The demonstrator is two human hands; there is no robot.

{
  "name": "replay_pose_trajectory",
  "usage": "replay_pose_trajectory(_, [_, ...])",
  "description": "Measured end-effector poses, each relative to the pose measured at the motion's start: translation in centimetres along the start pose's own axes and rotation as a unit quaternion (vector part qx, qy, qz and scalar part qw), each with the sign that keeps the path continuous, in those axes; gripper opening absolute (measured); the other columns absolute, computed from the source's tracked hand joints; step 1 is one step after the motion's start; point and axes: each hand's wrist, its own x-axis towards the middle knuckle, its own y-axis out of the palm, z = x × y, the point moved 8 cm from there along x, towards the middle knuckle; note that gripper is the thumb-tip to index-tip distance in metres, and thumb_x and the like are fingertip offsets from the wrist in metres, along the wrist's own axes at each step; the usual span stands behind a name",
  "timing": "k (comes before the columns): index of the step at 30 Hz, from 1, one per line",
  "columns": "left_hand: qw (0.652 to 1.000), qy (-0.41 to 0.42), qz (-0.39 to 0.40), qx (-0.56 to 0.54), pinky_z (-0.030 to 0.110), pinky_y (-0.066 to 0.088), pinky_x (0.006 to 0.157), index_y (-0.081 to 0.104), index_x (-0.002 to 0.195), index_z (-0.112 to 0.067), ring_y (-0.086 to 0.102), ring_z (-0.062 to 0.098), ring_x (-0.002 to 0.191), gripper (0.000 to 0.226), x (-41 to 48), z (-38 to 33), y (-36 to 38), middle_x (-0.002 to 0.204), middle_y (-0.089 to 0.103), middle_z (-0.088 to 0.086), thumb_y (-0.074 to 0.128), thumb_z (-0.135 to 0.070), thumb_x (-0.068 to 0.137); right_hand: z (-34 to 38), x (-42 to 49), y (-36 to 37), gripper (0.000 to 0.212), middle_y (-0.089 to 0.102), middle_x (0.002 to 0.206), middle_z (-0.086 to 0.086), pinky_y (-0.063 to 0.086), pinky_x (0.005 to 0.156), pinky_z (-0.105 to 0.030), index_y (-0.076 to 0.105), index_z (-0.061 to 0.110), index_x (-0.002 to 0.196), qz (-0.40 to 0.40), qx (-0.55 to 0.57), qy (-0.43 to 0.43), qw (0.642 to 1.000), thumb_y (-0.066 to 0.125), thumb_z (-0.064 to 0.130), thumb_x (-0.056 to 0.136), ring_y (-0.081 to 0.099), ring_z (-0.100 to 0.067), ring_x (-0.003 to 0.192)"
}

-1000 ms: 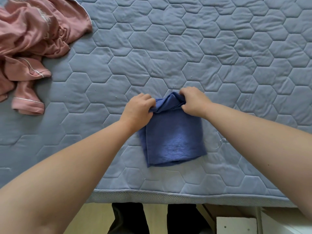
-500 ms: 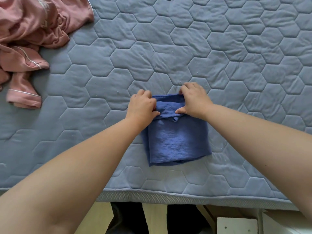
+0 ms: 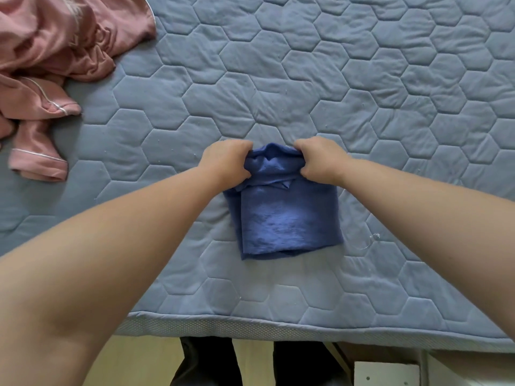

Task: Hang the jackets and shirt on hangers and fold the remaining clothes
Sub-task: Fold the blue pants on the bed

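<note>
The blue garment [image 3: 284, 215] lies folded into a small, roughly square packet on the quilted mattress [image 3: 362, 79], close to its near edge. The cloth looks soft with a faint sheen, doubled over in several layers, and its far end is bunched into a rumpled ridge. There are two hands on that ridge. The left hand [image 3: 225, 162] grips the left corner with its fingers curled into the fabric, and the right hand [image 3: 320, 160] is clenched round the right corner in the same way. The mattress cover is grey-blue, stitched in large hexagons and slightly puckered, with a mesh band running along its near side. There is one other lot of clothing, a crumpled pink heap [image 3: 55, 51] at the far left. It is smooth and drapey, with pale piping on two cuff-like ends, though I cannot tell how many pieces are in it. It sits well apart from the blue packet, and the quilt stretches on beyond the hands and out to the right. Below the edge, two dark trouser legs [image 3: 206, 360] stand on a pale wooden floor [image 3: 145, 358], near a white cabinet corner [image 3: 387, 374].
</note>
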Motion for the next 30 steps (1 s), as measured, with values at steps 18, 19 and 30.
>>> replay_pose_trajectory(18, [0.974,0.149,-0.11,-0.128,0.032,0.036,0.049,0.055,0.071,-0.013,0.054,0.027,0.054,0.028,-15.2,-5.9,8.3,0.057,0.054,0.0,0.048,-0.037,0.084,0.8,-14.3,10.5,0.032,0.051,0.068,-0.006,0.041,0.059,-0.036,0.058,0.01,0.064,-0.156,0.024,-0.084,0.984,0.054,0.038,0.077,0.048,-0.027,0.065])
replay_pose_trajectory(19, [0.976,0.06,-0.113,-0.175,0.032,0.037,0.052,0.056,0.081,-0.013,0.056,0.026,0.058,0.025,-14.9,-5.2,8.1,0.061,0.056,-0.002,0.051,-0.037,0.087,0.4,-14.3,10.2,0.037,0.052,0.068,-0.006,0.043,0.06,-0.037,0.06,0.01,0.063,-0.176,0.066,-0.044,0.981,0.052,0.042,0.081,0.049,-0.027,0.066])
replay_pose_trajectory(30, [0.769,-0.34,0.009,-0.542,0.031,0.05,0.086,0.062,0.111,-0.011,0.064,0.02,0.1,0.043,-12.5,-0.1,13.1,0.109,0.067,0.005,0.08,-0.02,0.073,-5.9,-12.1,11.7,0.041,0.064,0.117,-0.011,0.048,0.091,-0.032,0.059,0.001,0.117,-0.055,0.552,0.342,0.759,0.074,0.009,0.08,0.061,-0.024,0.1])
